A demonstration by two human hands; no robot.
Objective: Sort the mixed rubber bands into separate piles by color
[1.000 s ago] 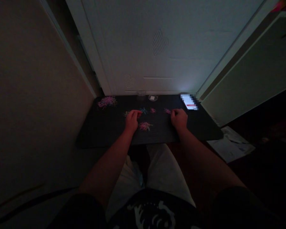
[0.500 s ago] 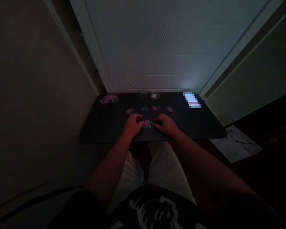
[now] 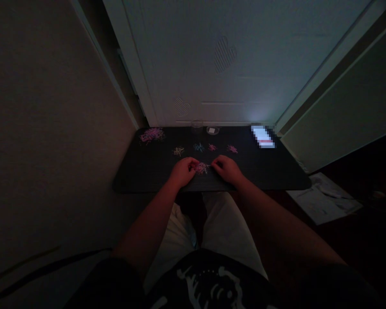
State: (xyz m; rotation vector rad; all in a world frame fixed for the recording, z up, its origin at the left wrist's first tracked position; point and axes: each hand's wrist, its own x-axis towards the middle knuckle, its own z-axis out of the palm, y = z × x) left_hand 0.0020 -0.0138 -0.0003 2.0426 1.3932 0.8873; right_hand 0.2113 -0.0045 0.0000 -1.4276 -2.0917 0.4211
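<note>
A small mixed heap of thin pink, white and bluish strands (image 3: 201, 168) lies near the front of a dark table (image 3: 148, 171); they look like tiny elastic bands, though the dim light blurs them. At the heap's left edge rests my left hand (image 3: 183, 171), its fingers curved and its thumb slightly apart from them. On the right side, my right hand (image 3: 227, 168) has its thumb and finger pinched together; whatever sits between the tips is too small to make out. Just beyond lie separate little piles: yellowish (image 3: 178, 151), blue (image 3: 198, 147), pink (image 3: 212, 147) and another pink (image 3: 232, 149).
A larger pink-purple pile (image 3: 152, 135) occupies the back left corner. Along the back edge stand a clear container (image 3: 197, 126) and a round clear lid (image 3: 212, 130) with a white label. A lit phone (image 3: 263, 136) lies back right, against a white door panel (image 3: 180, 56).
The left fingers have come in closer over the heap's edge. My right fingertips have drawn slightly away from the heap to the right. The whole view has shifted a little.
</note>
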